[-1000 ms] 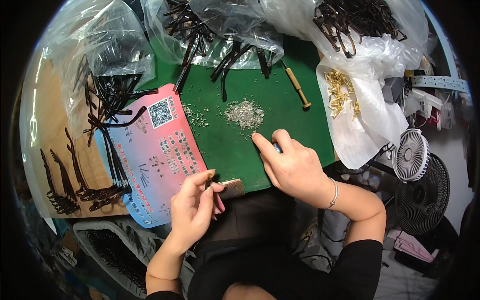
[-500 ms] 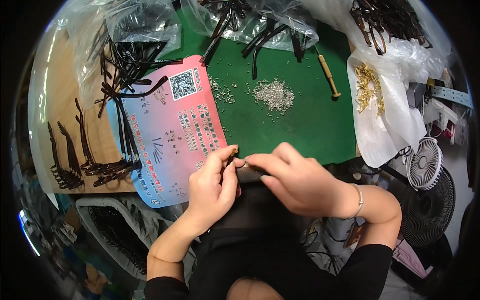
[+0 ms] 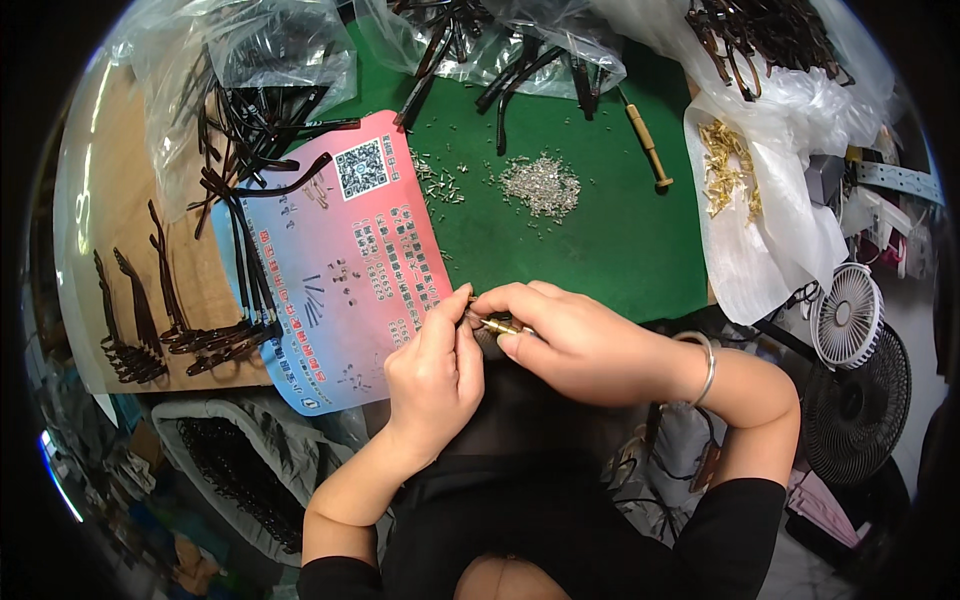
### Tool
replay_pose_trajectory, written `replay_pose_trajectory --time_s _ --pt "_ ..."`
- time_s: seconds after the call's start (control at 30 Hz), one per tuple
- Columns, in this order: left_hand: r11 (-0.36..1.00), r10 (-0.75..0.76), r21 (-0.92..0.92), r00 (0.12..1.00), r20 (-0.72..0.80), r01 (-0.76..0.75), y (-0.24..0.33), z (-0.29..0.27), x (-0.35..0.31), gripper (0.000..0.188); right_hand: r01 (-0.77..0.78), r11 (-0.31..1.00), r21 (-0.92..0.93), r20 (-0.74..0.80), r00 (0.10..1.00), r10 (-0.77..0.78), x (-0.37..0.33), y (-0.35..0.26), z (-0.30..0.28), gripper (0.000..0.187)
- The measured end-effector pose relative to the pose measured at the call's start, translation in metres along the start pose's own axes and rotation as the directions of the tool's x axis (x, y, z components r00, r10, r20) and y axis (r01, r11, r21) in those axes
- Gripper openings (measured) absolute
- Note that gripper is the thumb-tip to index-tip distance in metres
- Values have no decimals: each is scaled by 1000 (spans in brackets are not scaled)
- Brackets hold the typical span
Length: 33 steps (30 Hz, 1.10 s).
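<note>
My left hand point(image 3: 432, 368) is closed at the front edge of the green mat, thumb and forefinger pinching a small dark brown piece that the fingers mostly hide. Against it, my right hand point(image 3: 570, 335) is closed around a slim brass-coloured rod point(image 3: 502, 326), whose inner end meets the left fingertips. What the rod's tip touches is too small to make out. Beyond the hands, a pile of tiny silver screws point(image 3: 541, 186) lies on the green mat point(image 3: 570, 265), with more scattered to its left.
A pink and blue printed sheet point(image 3: 345, 235) lies left of the mat. Dark eyeglass temples point(image 3: 250, 250) lie on and beside it. Clear plastic bags point(image 3: 285, 50) line the back. At right are a brass-handled screwdriver point(image 3: 647, 145), small gold parts point(image 3: 727, 165) on white wrapping and a white fan point(image 3: 847, 315).
My right hand has shifted slightly left, closer to my left hand, and the brass-coloured rod now shows between its fingers. My left hand stays pinched. The view has shifted a little.
</note>
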<state>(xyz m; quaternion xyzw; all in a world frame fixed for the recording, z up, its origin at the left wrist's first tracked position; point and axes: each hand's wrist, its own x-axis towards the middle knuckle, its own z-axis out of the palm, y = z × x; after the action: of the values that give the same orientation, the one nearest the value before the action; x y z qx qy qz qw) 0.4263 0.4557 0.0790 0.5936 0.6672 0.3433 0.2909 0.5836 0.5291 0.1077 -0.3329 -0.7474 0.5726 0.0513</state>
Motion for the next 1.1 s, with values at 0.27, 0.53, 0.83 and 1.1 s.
replay_pose_trajectory --time_s 0.27,0.53,0.83,1.1 --pt "999 2 -46 1000 -1 -2 -4 -1 0 24 -171 979 108 129 979 157 8 -5 -2 32" --pt "999 26 -46 998 53 -23 -4 -5 8 24 -123 989 -75 87 988 130 8 -10 -6 28" --pt "1000 -15 3 995 95 15 8 -14 16 25 94 842 -531 -172 961 -215 -22 -12 4 45" --pt "972 204 108 977 55 -209 12 -4 80 22 20 943 -331 -215 972 -96 -17 19 -8 32"
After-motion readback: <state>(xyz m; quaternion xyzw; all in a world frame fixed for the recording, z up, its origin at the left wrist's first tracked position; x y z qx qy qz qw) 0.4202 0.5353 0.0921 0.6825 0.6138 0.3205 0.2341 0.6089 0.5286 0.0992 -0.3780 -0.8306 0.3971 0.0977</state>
